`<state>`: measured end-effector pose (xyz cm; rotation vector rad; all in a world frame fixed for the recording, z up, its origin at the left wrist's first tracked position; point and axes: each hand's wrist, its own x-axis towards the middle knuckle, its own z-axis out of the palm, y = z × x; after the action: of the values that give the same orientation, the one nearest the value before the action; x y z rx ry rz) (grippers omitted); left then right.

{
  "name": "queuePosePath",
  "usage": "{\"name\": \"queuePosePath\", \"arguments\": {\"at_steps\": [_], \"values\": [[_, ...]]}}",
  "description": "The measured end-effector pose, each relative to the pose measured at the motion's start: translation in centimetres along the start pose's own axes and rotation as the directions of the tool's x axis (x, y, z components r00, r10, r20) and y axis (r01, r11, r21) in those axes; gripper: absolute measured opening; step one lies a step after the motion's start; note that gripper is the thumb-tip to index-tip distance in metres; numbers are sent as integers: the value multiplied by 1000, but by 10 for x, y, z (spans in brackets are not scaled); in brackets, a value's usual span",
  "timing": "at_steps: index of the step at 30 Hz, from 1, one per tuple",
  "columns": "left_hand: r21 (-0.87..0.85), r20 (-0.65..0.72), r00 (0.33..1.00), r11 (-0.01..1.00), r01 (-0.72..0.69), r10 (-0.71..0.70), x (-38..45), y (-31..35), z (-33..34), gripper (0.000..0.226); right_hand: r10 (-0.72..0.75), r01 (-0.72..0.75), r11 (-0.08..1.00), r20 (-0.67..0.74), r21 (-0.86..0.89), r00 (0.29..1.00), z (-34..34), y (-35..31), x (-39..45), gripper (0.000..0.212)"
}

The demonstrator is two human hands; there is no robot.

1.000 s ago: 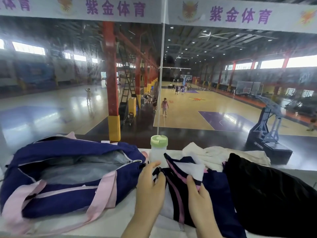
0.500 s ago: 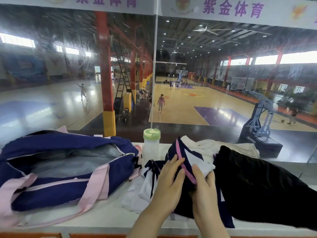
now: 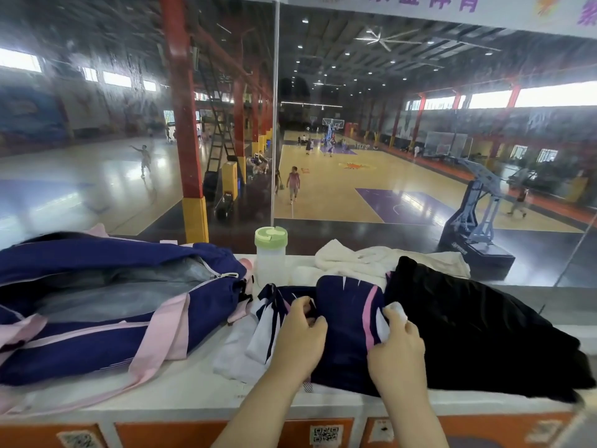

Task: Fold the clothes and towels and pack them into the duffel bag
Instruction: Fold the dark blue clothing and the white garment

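Both hands on the navy sports garment with pink and white stripes (image 3: 350, 321), which lies bunched on the white ledge top (image 3: 181, 388) in front of the glass, between the bag and the black cloth. Left hand (image 3: 300, 334) has fingers curled down over the garment's left edge, pinching fabric near the white-and-navy striped part. Right hand (image 3: 395, 344) grips the garment's right edge, fingers curled, a bit of white fabric caught at the fingertips. Navy fabric duffel bag with pale pink straps (image 3: 106, 305) sits at the left on the same ledge, zip open, grey lining showing, nothing clearly visible inside. Black soft garment (image 3: 478, 324) spread out on the right, touching the navy one and hanging slightly over the ledge's front edge. Cream-white towel (image 3: 371, 258) crumpled at the back, behind the navy and black pieces, against the glass. Translucent plastic bottle with light green lid (image 3: 270, 257) upright between the bag's end and the towel. Another pale white cloth piece (image 3: 231, 357) lies flat under the navy garment's left side. Orange locker fronts with QR stickers (image 3: 326, 433) below the ledge. Indoor basketball court (image 3: 339, 185) beyond the glass.
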<state>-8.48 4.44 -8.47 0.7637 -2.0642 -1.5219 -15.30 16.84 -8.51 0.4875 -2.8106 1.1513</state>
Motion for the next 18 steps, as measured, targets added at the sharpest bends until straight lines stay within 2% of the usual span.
{"name": "queuePosePath", "arguments": {"at_steps": [2,6,7,9,12,14,18], "values": [[66,7,999,997,32,-33,-1,3,-1,47,-9,15,977,32,-213,999,2,1,1,59],[192,1,998,980,55,-56,1,11,4,47,-37,57,968,88,-244,995,5,3,0,52],[146,20,996,986,82,-86,2,13,6,45,-51,69,967,82,-245,995,5,3,0,52],[-96,95,983,981,168,-159,5,17,9,42,-72,84,968,60,-236,996,8,4,-1,53],[-343,209,962,908,242,-177,9,23,11,30,-75,76,985,17,-156,997,12,2,-2,51],[-394,250,958,888,236,-143,8,25,12,34,-53,53,998,-27,-32,998,14,0,-2,52],[-335,307,950,927,170,-63,4,26,11,48,-42,59,988,-113,142,993,18,1,-1,56]]}}
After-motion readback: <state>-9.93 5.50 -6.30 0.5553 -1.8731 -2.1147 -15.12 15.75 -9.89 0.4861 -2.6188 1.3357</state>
